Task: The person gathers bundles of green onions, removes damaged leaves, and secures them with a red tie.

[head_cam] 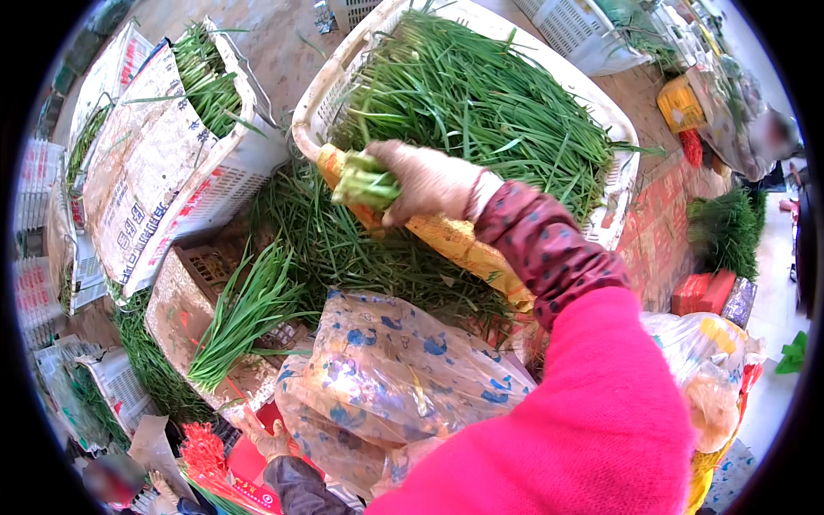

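Observation:
My gloved right hand (428, 183), slightly blurred, grips a bunch of Chinese chives (367, 185) by its pale stem ends, at the near rim of a white plastic crate (306, 138). Heaped in that crate are long green chives (470, 109). My left hand (267, 440), low in the view with a dark sleeve, has its fingers apart. Close to its fingertips is a thin red strip (230, 385), which runs under a small chive bunch (248, 315). That bunch lies across a dirty pale box (177, 309).
Loose chives (373, 257) cover the ground before me. A printed plastic sheet (399, 367) drapes over my lap area. Red ties (203, 450) lie at lower left, near another person's hand (164, 487). A white crate with chives (212, 174) stands at left; another person (747, 122) is at far right.

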Action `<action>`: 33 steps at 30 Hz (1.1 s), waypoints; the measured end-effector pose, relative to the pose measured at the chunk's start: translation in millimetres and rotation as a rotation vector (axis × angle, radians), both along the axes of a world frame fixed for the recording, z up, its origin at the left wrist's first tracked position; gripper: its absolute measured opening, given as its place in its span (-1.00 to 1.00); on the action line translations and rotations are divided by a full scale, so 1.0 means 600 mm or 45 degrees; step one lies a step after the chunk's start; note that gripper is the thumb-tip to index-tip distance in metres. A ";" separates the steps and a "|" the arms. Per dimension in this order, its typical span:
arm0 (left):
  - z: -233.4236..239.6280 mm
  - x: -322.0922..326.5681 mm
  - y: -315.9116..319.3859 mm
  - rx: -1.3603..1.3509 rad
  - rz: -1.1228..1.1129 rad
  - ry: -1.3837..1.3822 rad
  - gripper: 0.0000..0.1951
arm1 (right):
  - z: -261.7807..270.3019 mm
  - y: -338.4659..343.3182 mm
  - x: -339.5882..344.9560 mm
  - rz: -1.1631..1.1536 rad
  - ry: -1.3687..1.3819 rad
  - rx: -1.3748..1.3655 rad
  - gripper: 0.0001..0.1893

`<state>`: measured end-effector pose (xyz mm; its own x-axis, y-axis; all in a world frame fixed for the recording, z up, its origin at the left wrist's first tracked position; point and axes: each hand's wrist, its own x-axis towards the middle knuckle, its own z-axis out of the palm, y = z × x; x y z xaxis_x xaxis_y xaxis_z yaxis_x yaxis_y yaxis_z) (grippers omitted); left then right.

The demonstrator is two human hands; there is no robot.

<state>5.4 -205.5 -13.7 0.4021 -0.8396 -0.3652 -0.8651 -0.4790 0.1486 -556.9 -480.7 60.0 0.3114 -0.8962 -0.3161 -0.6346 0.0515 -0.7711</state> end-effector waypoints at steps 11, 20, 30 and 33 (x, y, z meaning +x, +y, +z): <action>0.038 -0.009 0.024 -0.341 0.055 0.407 -0.06 | -0.079 0.014 0.117 -0.126 0.997 -0.449 -0.64; 0.046 0.084 0.170 -0.268 0.008 0.023 -0.21 | 0.060 0.042 0.029 -0.428 0.449 -0.271 -0.50; 0.030 0.093 0.170 -0.490 0.020 0.279 -0.32 | 0.396 0.167 -0.124 -0.819 -0.992 -1.378 -0.77; 0.127 -0.021 0.069 -0.538 -0.292 0.180 -0.42 | 0.371 0.181 -0.119 -0.760 -0.981 -1.181 -0.66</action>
